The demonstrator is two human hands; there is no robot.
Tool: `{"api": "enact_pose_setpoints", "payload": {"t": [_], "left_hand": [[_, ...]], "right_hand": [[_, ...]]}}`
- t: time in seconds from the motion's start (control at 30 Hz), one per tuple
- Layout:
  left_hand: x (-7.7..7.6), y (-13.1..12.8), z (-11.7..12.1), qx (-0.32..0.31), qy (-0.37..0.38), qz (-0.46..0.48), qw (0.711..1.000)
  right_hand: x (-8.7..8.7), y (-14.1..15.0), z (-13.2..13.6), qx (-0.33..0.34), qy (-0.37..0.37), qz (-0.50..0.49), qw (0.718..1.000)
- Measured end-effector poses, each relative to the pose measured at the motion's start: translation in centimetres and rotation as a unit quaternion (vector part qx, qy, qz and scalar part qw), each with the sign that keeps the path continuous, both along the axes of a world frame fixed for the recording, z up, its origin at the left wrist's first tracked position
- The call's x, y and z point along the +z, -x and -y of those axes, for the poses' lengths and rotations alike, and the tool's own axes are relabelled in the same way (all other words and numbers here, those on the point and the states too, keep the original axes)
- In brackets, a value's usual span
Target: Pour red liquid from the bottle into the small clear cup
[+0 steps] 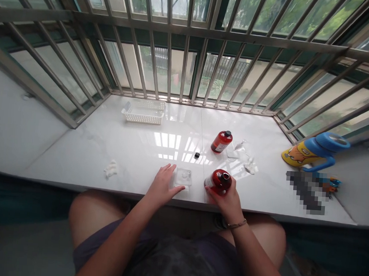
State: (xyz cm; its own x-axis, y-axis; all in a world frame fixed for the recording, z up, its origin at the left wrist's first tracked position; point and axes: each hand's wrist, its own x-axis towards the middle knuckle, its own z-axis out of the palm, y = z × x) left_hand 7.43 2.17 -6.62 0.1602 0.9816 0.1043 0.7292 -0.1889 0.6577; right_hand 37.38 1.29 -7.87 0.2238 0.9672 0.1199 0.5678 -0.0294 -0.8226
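Observation:
My right hand (pixel 227 197) is shut around an uncapped red-brown plastic bottle (pixel 219 182), which tilts toward the left with its open mouth up. My left hand (pixel 162 187) rests open on the white marble sill (pixel 133 160), its fingers spread and its thumb reaching along the front of a small clear square dish (pixel 183 177). Something whitish lies inside the dish. A small black bottle cap (pixel 196 155) sits on the sill above the hands. Farther back stands a second red-brown bottle (pixel 221 141), upright with a black cap.
A white plastic mesh basket (pixel 143 111) stands at the back of the sill, with steel window bars (pixel 176 71) behind it. Crumpled white tissue (pixel 111 169) lies to the left, more white scraps (pixel 244 158) lie to the right, and a blue-and-yellow child's cup (pixel 315 151) stands far right beside a pixelated object (pixel 306 192).

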Motion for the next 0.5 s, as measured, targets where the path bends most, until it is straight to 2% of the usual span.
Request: {"api": "enact_pose_setpoints", "payload": {"t": [0.17, 0.3, 0.4, 0.5], "left_hand": [[0.2, 2.3, 1.5, 0.053, -0.030, 0.005, 0.998], [0.1, 4.8, 2.6, 0.083, -0.107, -0.015, 0.991], [0.7, 7.8, 3.1, 0.082, -0.186, -0.050, 0.978], [2.2, 11.9, 3.7, 0.119, -0.232, -0.095, 0.961]], "right_hand": [[-0.8, 0.0, -0.8, 0.037, 0.006, 0.023, 0.999], [-2.0, -1.3, -0.5, 0.102, -0.054, 0.073, 0.991], [-2.3, -2.8, 0.5, 0.126, -0.084, 0.071, 0.986], [-1.8, -4.9, 0.9, 0.085, -0.090, 0.073, 0.990]]}}
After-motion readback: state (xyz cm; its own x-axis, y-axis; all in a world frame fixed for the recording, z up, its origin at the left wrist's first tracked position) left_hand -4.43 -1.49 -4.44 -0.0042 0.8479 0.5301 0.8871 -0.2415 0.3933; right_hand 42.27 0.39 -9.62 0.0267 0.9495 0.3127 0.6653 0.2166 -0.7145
